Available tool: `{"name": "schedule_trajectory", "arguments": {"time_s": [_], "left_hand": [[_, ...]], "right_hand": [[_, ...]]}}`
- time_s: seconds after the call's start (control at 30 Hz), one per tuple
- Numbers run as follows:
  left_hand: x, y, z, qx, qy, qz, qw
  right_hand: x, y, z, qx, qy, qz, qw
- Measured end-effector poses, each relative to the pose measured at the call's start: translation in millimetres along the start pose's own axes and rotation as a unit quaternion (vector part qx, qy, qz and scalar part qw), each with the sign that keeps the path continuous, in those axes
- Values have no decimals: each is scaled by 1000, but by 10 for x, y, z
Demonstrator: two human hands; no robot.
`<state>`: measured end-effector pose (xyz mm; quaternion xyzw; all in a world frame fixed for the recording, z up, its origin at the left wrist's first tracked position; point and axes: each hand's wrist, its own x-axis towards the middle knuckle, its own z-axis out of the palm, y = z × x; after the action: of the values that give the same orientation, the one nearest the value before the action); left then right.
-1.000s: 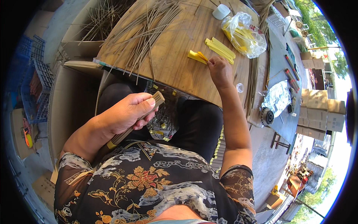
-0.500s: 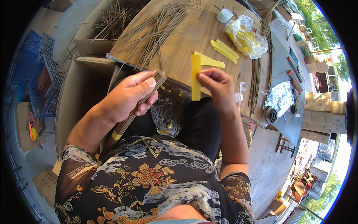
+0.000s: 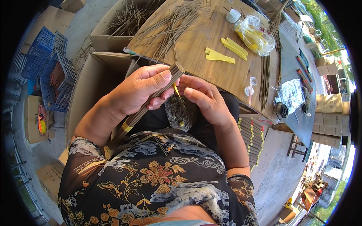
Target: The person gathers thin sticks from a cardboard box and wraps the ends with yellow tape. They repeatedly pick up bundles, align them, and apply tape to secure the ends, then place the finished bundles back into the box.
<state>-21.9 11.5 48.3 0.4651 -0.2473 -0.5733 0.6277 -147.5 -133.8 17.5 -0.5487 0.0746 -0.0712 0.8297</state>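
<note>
My left hand (image 3: 145, 88) is closed round a bundle of thin brown sticks (image 3: 141, 110), its thumb on top. The bundle slants from my lap up to the table edge, and a yellow band (image 3: 127, 127) circles its lower part. Close by the upper end, my right hand (image 3: 206, 98) curls its fingers in behind the sticks, thumb apart. A yellow paper strip (image 3: 176, 89), seen nearly edge-on, lies against the bundle at those fingertips, which are partly hidden. More yellow strips (image 3: 220, 56) lie on the wooden table (image 3: 211, 32) ahead.
Loose brown sticks (image 3: 169, 28) are spread over the table's left part. A clear plastic bag (image 3: 255, 35) with yellow strips and a white cup (image 3: 233, 16) stand farther back. An open cardboard box (image 3: 98, 81) is at my left; blue crates (image 3: 39, 56) sit beyond it.
My right hand has brought the yellow strip left and down to the bundle's upper end; before, it was held upright over the table edge. My left hand still grips the bundle. The view has shifted slightly.
</note>
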Motion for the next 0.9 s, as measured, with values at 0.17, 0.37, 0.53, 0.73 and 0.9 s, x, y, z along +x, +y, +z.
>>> {"name": "schedule_trajectory", "arguments": {"time_s": [0.17, 0.37, 0.53, 0.73, 0.9], "left_hand": [[-68, -41, 70, 31, -11, 9, 999], [-169, -89, 93, 105, 60, 17, 992], [-175, -228, 175, 156, 63, 53, 984], [-168, -286, 199, 179, 86, 71, 977], [-156, -299, 192, 185, 80, 70, 977]], "right_hand": [[-46, 73, -40, 67, -72, 119, 988], [-306, -131, 135, 22, 30, 54, 998], [-267, -23, 303, -107, 64, -57, 991], [-234, 8, 327, -141, 100, -41, 984], [-226, -20, 328, -182, 119, -37, 975]]}}
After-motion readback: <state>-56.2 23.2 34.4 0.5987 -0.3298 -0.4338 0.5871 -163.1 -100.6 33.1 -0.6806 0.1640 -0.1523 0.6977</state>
